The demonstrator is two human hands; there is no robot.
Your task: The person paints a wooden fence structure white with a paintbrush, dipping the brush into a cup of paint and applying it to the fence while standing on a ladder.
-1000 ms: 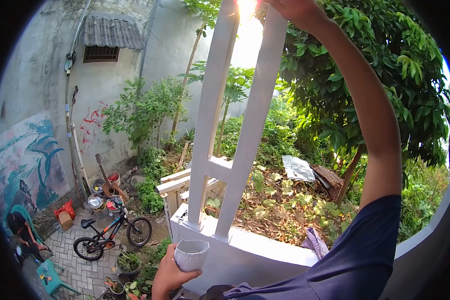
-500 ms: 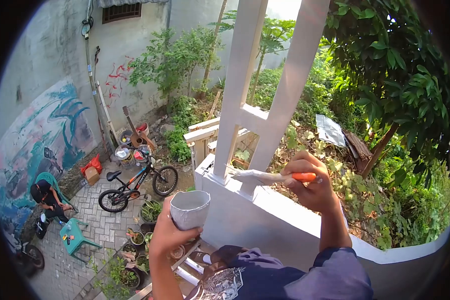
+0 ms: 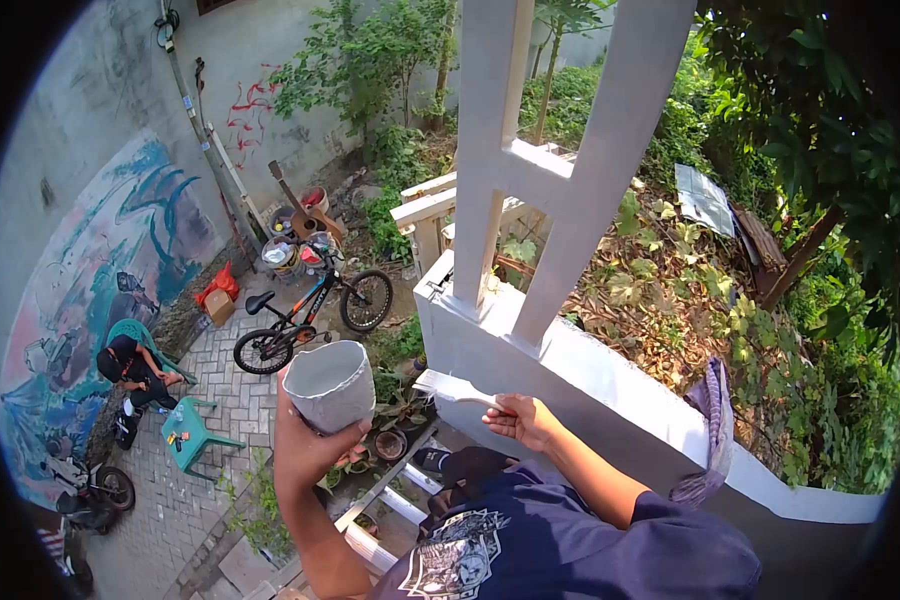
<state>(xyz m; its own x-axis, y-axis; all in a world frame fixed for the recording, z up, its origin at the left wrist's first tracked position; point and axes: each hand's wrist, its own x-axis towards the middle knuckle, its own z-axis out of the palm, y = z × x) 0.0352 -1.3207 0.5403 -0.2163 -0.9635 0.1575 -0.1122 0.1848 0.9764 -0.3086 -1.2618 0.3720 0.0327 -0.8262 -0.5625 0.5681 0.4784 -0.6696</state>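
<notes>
My left hand point(image 3: 310, 440) is wrapped round a paint-coated grey-white cup point(image 3: 342, 402), held upright with its mouth facing up. In my right hand point(image 3: 526, 422) is a paintbrush point(image 3: 460, 390), its pale bristles pointing left toward the cup, a short gap away. Most of the handle is hidden by my fingers. Beyond the brush stands a low painted wall point(image 3: 490, 352), on which a grey-white post frame point(image 3: 545, 183) with a crosspiece rises.
Ladder rungs point(image 3: 408, 506) show beneath me. A striped cloth point(image 3: 710, 430) hangs over the wall's top. Down on the paving are a bicycle point(image 3: 305, 318), a green stool point(image 3: 192, 432) and a seated person point(image 3: 135, 370). Leafy plants grow beyond the wall.
My right hand has moved the brush down and left, away from the post base to near the cup. The view has shifted, and the cup sits further left and slightly higher.
</notes>
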